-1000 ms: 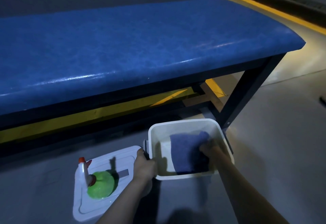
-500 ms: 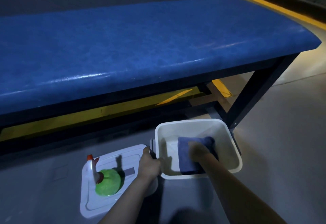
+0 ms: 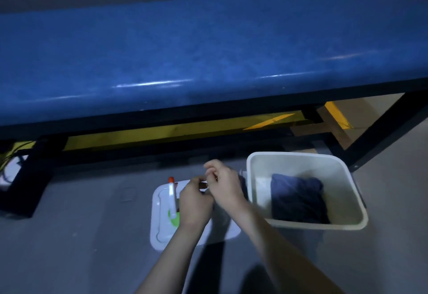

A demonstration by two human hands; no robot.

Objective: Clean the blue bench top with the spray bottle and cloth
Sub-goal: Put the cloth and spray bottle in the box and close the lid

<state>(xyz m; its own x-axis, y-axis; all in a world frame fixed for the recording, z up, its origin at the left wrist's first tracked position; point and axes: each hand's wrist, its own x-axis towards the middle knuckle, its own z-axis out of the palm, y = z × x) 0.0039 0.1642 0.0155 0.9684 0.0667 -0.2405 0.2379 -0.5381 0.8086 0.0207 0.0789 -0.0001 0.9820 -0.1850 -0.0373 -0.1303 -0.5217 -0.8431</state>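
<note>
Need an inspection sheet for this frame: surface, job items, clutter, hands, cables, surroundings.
Surface: blue bench top bare, glossy glare along its front edge.
Job's things: spray bottle stands on the white lid on the floor, partly hidden by the left hand; cloth lies bunched in the white bin.
Clutter: nothing seen on the bench.
Hands: left hand over the bottle, right hand beside it, fingers curled together above the lid; whether either grips anything cannot be told.
Cables: wires on the floor by the left bench leg.
Surroundings: grey floor, yellow tape under the bench, black frame legs.
</note>
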